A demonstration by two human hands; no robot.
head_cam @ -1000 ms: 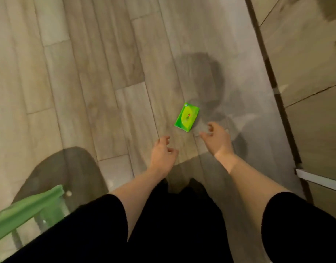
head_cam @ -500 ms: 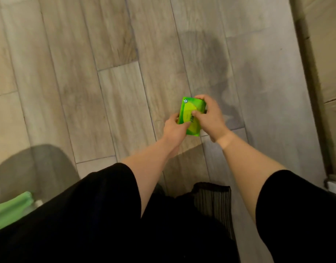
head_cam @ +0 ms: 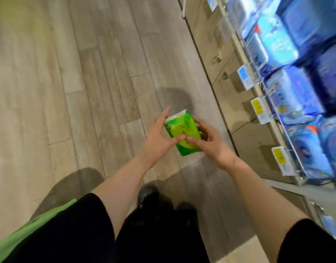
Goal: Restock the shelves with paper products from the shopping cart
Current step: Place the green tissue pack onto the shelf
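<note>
- The wood-plank floor [head_cam: 87, 76] takes up the left and middle of the head view, with a wide bare stretch running from the person's feet to the far edge
- Along the right edge stands the shelf unit [head_cam: 237, 118]; its lower front is a run of plain panels that meets the floor in a straight diagonal line
- One green tissue pack [head_cam: 183, 132] is in view, held in the air over the floor, near the foot of the shelf unit and apart from it
- The pack is tilted, its white open-looking end pointing up and away from the person
- Two hands hold it: the left hand [head_cam: 159, 141] cups its left side with the thumb laid across the green face and the other fingers stretched up past the pack's top edge
- The right hand [head_cam: 210, 143] grips the right side, thumb on the face meeting the left thumb, fingers curled behind the pack
- Both forearms reach forward, bare from black sleeves [head_cam: 311, 242]
- The blue packages [head_cam: 296, 92] fill the shelves; they are too blurred to count
- Three yellow price tags [head_cam: 258, 107] hang along the shelf fronts, with one blue-and-white tag [head_cam: 246, 76] above them
- Two dark shoes [head_cam: 163, 204] stand on the floor below the hands
- A green cart edge [head_cam: 30, 230] shows at the lower left corner
</note>
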